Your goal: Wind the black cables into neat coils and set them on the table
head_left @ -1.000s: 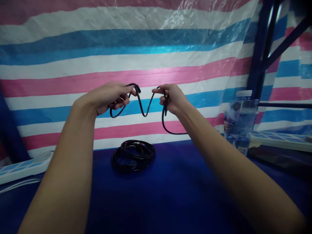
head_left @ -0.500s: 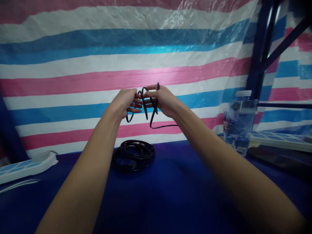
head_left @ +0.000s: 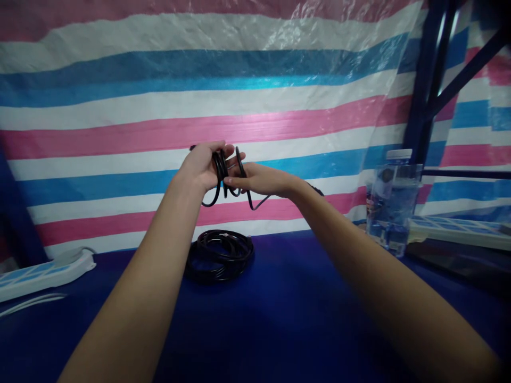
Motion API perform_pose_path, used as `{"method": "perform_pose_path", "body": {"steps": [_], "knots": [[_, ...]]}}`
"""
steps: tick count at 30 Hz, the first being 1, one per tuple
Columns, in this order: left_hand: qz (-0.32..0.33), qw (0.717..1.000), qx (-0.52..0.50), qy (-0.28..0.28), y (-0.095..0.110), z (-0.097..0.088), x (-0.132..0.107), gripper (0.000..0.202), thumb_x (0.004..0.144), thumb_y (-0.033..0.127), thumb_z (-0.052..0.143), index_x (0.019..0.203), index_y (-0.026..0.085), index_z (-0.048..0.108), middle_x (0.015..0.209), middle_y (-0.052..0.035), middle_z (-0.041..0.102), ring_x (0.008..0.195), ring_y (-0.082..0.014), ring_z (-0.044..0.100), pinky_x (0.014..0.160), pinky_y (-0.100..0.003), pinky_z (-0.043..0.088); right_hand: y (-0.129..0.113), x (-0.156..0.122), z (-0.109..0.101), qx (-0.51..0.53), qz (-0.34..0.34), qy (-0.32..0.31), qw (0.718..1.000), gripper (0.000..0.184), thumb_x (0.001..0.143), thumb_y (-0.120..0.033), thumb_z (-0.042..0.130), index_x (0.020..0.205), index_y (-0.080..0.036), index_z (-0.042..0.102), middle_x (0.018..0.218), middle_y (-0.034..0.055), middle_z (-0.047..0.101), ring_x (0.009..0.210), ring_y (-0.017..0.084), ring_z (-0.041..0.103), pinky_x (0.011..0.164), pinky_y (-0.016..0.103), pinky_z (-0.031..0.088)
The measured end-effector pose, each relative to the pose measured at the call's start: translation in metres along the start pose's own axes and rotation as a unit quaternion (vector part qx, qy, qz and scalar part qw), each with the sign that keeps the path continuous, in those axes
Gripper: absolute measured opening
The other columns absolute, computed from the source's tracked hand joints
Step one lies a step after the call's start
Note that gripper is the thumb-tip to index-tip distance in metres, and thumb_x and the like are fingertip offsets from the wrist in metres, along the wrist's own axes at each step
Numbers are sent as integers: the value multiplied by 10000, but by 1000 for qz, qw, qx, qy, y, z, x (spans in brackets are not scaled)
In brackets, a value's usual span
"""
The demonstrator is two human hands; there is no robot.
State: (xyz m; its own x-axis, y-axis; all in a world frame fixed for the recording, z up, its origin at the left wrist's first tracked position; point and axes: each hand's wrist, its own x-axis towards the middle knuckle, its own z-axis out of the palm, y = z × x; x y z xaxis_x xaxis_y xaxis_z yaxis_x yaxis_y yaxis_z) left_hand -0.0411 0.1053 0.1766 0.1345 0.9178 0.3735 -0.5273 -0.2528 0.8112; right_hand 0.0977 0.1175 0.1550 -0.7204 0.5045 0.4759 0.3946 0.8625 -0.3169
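A black cable (head_left: 221, 173) hangs in small loops between my two hands, above the table. My left hand (head_left: 205, 164) is curled around several of these loops, with a dark cable end sticking out behind its wrist side. My right hand (head_left: 255, 178) pinches the cable beside them, its thumb and fingers pointing left and close to the left fingers. From the right hand a strand dips and runs off behind the right wrist, where a dark end piece (head_left: 315, 189) shows. Below, a larger coil of black cable (head_left: 219, 255) lies on the blue table (head_left: 279, 308).
On the left is a white power strip (head_left: 48, 274) with a grey plug and white cords (head_left: 32, 303). At right stand a clear water bottle (head_left: 395, 202), another power strip (head_left: 459, 230) and a dark flat object (head_left: 455, 266). A striped plastic sheet (head_left: 159, 122) hangs behind.
The loops have passed from my right hand's fingers to my left hand and sit bunched there. My right hand has turned and lowered slightly, overlapping the left fingers.
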Motion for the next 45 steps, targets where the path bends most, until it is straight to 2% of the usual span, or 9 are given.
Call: {"method": "perform_pose_path", "body": {"steps": [5, 11, 19, 26, 31, 34, 37, 40, 45], "knots": [[-20, 998, 50, 32, -3, -4, 3, 120, 745, 42, 436, 755, 122, 525, 556, -64, 581, 569, -173, 636, 602, -285, 545, 2, 0, 4, -317, 48, 28, 947, 428, 821, -539, 493, 664, -146, 551, 582, 38, 502, 546, 129, 438, 538, 266, 285], [-44, 997, 57, 15, -2, -2, -1, 107, 782, 36, 448, 756, 94, 533, 562, -61, 580, 499, -141, 600, 515, -240, 517, 8, 4, 17, -346, 21, 4, 938, 462, 821, -582, 468, 697, -148, 565, 645, 59, 572, 566, 141, 477, 521, 262, 276], [142, 982, -80, 94, 15, -1, -1, 216, 880, 75, 405, 702, 160, 493, 569, 7, 585, 452, -59, 523, 531, -175, 493, 23, -4, 12, -43, 177, 20, 983, 573, 835, -635, 367, 621, -134, 547, 563, 72, 588, 464, 122, 518, 504, 267, 386], [225, 971, 3, 83, 23, -1, -8, 286, 865, 107, 456, 612, 227, 514, 554, 35, 589, 406, -53, 455, 443, -152, 416, 63, -20, 2, -40, 234, 349, 907, 323, 841, -343, 501, 1084, -132, 486, 1040, 175, 577, 1004, 263, 529, 791, 391, 413], [190, 981, 38, 9, 21, 6, -16, 122, 865, 237, 510, 815, 263, 619, 549, 33, 597, 487, -80, 566, 498, -172, 448, 65, -26, -4, 337, 252, 208, 883, 458, 823, -568, 468, 936, -127, 516, 718, 86, 577, 607, 168, 548, 579, 332, 463], [178, 981, 63, -36, 16, 8, -16, 95, 832, 234, 567, 907, 220, 624, 603, 28, 613, 470, -68, 564, 507, -169, 448, 48, -20, -13, 461, 181, 224, 840, 305, 895, -430, 432, 915, -135, 507, 513, -63, 375, 373, 51, 267, 419, 220, 331], [175, 965, 182, -72, 10, 7, -14, 72, 795, 185, 593, 857, 156, 613, 676, -19, 645, 467, -87, 570, 488, -187, 448, 23, -14, -23, 407, 126, 296, 855, 329, 906, -476, 381, 867, -165, 480, 482, -89, 249, 363, 42, 131, 380, 202, 215], [136, 949, 280, -57, 4, 6, -10, 36, 775, 158, 574, 799, 133, 583, 726, -80, 666, 510, -154, 612, 456, -231, 459, 3, -12, -25, 233, 76, 360, 900, 449, 886, -597, 302, 814, -189, 475, 511, -56, 294, 399, 65, 260, 428, 213, 269], [20, 989, 143, -29, 0, 5, -3, 144, 827, 146, 431, 807, 123, 572, 659, -85, 644, 566, -168, 631, 568, -275, 526, -7, -10, -9, -102, -24, 336, 936, 384, 946, -433, 278, 885, -169, 551, 773, 29, 564, 719, 127, 526, 632, 240, 352]]}}
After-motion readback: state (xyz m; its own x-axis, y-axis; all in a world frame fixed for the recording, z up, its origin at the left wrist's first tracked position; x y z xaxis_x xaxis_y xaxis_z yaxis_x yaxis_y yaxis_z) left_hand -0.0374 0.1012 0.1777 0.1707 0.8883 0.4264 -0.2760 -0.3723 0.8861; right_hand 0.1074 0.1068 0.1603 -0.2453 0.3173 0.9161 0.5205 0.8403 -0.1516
